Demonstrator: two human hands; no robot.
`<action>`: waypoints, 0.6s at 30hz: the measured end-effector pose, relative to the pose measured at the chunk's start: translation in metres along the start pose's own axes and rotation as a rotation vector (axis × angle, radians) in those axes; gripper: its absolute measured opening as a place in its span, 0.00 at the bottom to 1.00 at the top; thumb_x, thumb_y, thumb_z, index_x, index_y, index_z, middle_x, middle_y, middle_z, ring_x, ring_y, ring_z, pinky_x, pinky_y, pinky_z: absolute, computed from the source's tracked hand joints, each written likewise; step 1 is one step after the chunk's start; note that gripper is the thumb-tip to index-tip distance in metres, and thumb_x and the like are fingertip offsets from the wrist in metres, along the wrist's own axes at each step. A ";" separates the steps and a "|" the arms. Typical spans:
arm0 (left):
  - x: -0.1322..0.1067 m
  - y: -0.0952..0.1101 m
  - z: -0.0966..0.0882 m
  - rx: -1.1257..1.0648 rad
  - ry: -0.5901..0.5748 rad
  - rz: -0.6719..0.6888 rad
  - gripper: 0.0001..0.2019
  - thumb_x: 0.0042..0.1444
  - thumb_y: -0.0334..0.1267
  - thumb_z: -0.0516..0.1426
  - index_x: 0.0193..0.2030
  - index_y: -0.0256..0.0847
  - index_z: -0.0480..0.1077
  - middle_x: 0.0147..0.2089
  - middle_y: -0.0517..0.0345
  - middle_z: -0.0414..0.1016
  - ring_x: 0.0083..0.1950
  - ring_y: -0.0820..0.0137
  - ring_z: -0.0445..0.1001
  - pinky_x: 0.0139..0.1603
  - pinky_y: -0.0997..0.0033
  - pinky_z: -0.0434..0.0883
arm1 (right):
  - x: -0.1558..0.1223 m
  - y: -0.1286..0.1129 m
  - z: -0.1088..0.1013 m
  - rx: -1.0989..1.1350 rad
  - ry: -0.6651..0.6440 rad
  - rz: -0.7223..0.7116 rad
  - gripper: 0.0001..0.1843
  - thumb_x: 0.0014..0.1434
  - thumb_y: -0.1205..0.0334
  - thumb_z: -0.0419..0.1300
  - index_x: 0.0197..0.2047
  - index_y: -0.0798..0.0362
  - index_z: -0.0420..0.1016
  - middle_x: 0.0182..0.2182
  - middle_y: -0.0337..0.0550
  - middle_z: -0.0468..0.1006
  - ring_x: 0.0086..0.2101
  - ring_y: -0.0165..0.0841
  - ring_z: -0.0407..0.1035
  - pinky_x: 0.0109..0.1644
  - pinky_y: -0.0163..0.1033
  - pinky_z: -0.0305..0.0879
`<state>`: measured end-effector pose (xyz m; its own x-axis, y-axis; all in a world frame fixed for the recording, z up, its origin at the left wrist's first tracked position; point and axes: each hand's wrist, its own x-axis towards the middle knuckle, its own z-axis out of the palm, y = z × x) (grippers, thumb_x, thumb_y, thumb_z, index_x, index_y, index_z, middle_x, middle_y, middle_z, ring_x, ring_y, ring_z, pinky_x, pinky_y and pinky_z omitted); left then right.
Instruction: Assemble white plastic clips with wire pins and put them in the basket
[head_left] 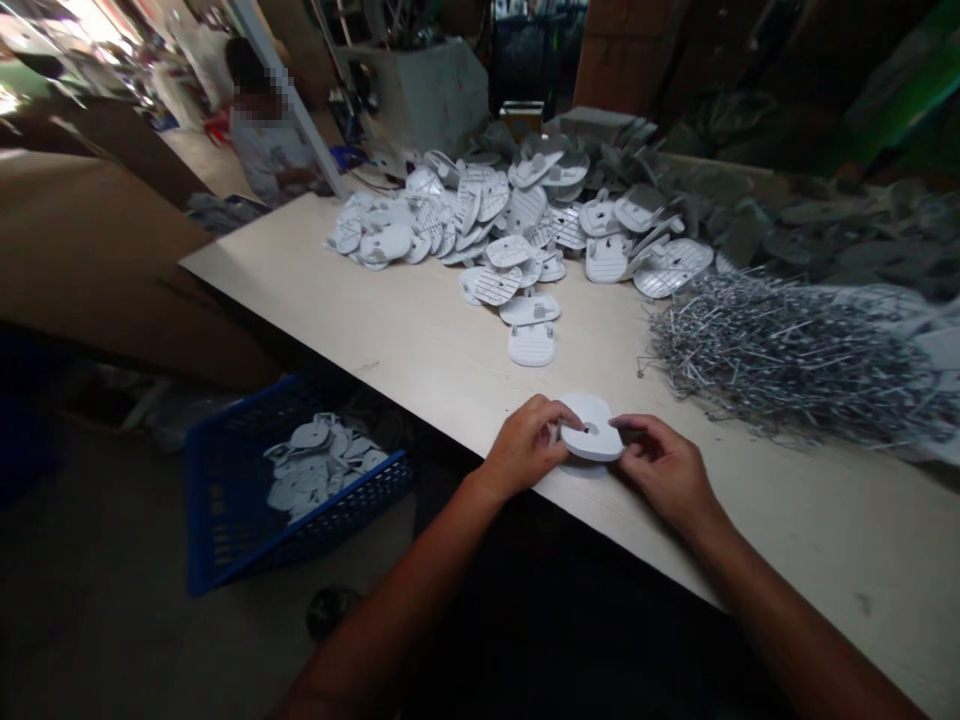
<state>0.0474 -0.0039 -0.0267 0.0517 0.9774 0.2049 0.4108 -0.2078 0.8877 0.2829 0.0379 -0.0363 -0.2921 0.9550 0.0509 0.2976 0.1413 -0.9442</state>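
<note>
Between my two hands is a white oval plastic plate point(594, 412) with a small hole in its middle, just above the table's front edge. My left hand point(529, 445) grips its left side, thumb and fingers closed on the rim. On the opposite side, the fingertips of my right hand point(664, 465) pinch the right rim. Below the held plate, part of another pale surface shows, and I cannot tell whether it is a second plate or a shadow. Farther back lie a loose ribbed plate point(532, 345) and a large heap of similar plates point(480, 200).
To the right a tangled pile of thin metal wire pieces point(795, 350) covers the tabletop point(420, 340). A blue plastic basket point(300, 550) holding more plates stands below the table at left. Cardboard boxes point(626, 55) are behind, and another person point(266, 140) sits at the back left.
</note>
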 end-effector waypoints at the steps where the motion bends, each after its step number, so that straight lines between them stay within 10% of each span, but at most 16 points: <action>1: -0.007 0.001 -0.006 -0.030 0.000 -0.025 0.16 0.51 0.26 0.66 0.47 0.43 0.80 0.40 0.60 0.72 0.33 0.73 0.68 0.38 0.71 0.67 | -0.002 -0.001 -0.001 -0.013 -0.017 0.003 0.22 0.54 0.56 0.72 0.52 0.50 0.84 0.39 0.45 0.84 0.27 0.33 0.67 0.29 0.39 0.63; 11: -0.151 -0.004 -0.127 -0.391 0.099 -0.512 0.21 0.49 0.39 0.72 0.48 0.37 0.77 0.33 0.60 0.74 0.31 0.74 0.71 0.32 0.77 0.64 | -0.006 -0.011 -0.008 -0.174 0.007 0.093 0.32 0.46 0.29 0.73 0.44 0.44 0.88 0.42 0.48 0.87 0.39 0.55 0.81 0.45 0.63 0.79; 18: -0.223 -0.074 -0.231 0.190 0.633 -0.764 0.18 0.47 0.37 0.65 0.47 0.38 0.79 0.43 0.52 0.81 0.40 0.63 0.79 0.40 0.68 0.74 | -0.003 0.024 -0.022 -0.342 -0.035 -0.089 0.20 0.61 0.33 0.67 0.48 0.34 0.86 0.42 0.46 0.87 0.43 0.62 0.81 0.42 0.71 0.81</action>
<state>-0.2045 -0.2157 -0.0427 -0.7559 0.6345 -0.1611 0.2727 0.5289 0.8037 0.3116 0.0439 -0.0520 -0.3600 0.9263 0.1113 0.5546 0.3084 -0.7728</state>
